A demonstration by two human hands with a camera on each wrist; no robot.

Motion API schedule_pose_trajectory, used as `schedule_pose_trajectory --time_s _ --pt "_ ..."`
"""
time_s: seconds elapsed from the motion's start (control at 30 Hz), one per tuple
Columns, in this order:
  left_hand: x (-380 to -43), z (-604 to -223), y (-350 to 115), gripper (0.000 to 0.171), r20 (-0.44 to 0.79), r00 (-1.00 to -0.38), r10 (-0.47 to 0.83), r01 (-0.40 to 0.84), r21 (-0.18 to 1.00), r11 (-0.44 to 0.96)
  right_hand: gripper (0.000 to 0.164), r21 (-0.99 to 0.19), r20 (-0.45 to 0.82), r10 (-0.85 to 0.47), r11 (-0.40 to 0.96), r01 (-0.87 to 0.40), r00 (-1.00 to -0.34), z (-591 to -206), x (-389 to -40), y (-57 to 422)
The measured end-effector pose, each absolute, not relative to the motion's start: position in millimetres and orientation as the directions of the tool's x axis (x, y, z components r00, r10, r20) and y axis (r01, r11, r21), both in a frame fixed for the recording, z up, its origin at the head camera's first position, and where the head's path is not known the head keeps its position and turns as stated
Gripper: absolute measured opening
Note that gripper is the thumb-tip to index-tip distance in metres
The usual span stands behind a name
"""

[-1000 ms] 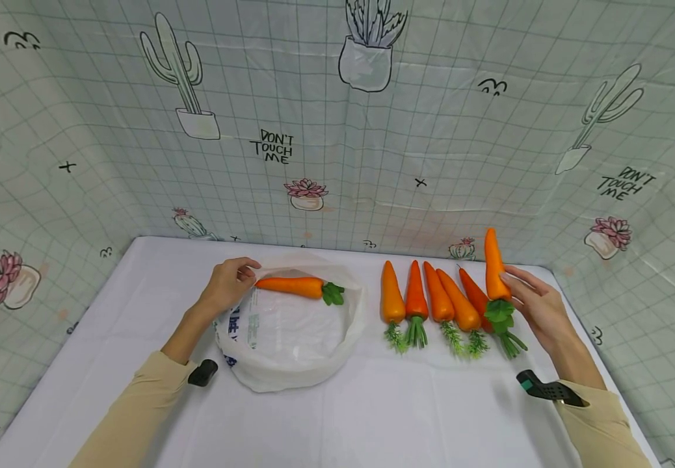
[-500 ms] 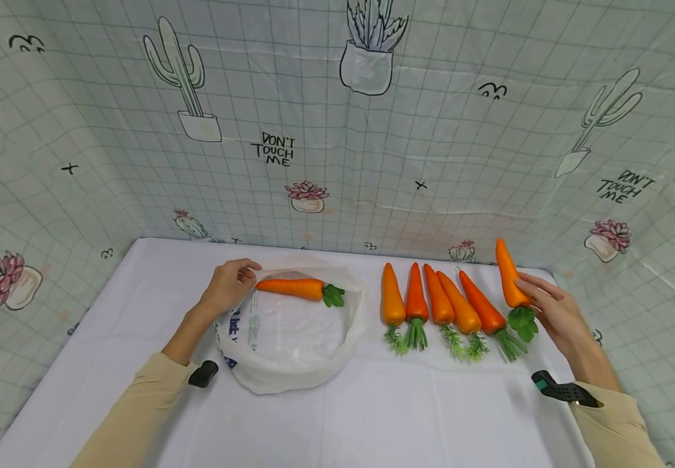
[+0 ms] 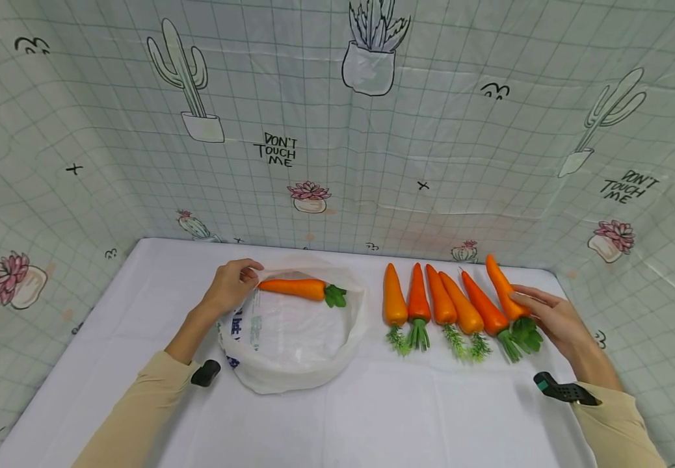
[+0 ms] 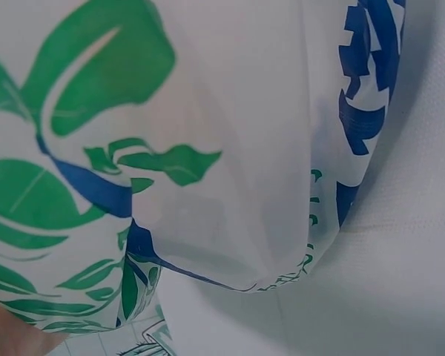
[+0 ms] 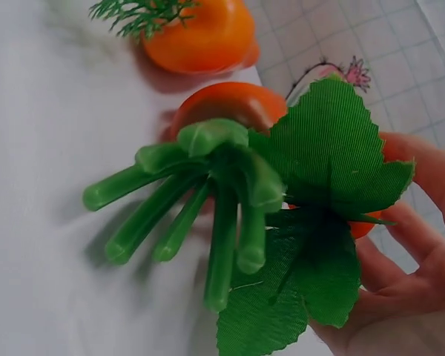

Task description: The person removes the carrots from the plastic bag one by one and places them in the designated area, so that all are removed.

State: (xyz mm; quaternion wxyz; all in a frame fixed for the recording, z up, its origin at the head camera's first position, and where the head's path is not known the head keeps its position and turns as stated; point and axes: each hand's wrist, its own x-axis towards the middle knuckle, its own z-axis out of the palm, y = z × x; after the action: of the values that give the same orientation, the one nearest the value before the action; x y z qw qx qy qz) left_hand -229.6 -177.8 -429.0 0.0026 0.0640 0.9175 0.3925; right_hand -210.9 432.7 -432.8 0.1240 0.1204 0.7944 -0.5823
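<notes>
My left hand (image 3: 231,287) pinches the far left rim of a white plastic bag (image 3: 291,382), which lies with its mouth spread. Inside the bag is one carrot (image 3: 293,288) with flat green leaves. In the left wrist view the bag's side (image 4: 230,148) carries green leaf prints and blue lettering. My right hand (image 3: 556,322) holds a leafy-topped carrot (image 3: 502,289) by its thick end, beside the rightmost carrot of a row (image 3: 484,304). Its broad leaves (image 5: 326,148) sit close against the green stalks (image 5: 222,215) of that neighbour in the right wrist view.
Several carrots, among them an orange one (image 3: 394,296) and a redder one (image 3: 417,292), lie side by side with tips away from me. The white table (image 3: 384,416) ends at a grid-patterned cloth (image 3: 367,143) at the back and sides.
My right hand first moved right with the leafy carrot, then lowered it and brought it left against the row's right end. The left hand and bag stayed put.
</notes>
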Motion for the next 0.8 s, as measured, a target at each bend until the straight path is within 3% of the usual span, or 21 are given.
schedule_pose_trajectory --time_s 0.17,0.37,0.8 --pt "-230.0 -428.8 -177.8 0.026 0.043 -0.992 0.119 0.113 0.725 0.680 0.066 -0.821 -0.392 0.065 0.425 0.381 -0.918 -440.6 -214.6 434.5" --pt "-230.0 -429.6 -177.7 0.026 0.041 -0.992 0.120 0.112 0.724 0.680 0.085 -0.784 -0.427 0.073 0.467 0.410 -0.901 -446.4 -213.9 432.8" --pt "-229.9 -428.6 -177.4 0.026 0.036 -0.993 0.114 0.105 0.721 0.685 0.086 -0.728 -0.426 0.077 0.563 0.392 -0.901 -449.5 -215.9 427.7"
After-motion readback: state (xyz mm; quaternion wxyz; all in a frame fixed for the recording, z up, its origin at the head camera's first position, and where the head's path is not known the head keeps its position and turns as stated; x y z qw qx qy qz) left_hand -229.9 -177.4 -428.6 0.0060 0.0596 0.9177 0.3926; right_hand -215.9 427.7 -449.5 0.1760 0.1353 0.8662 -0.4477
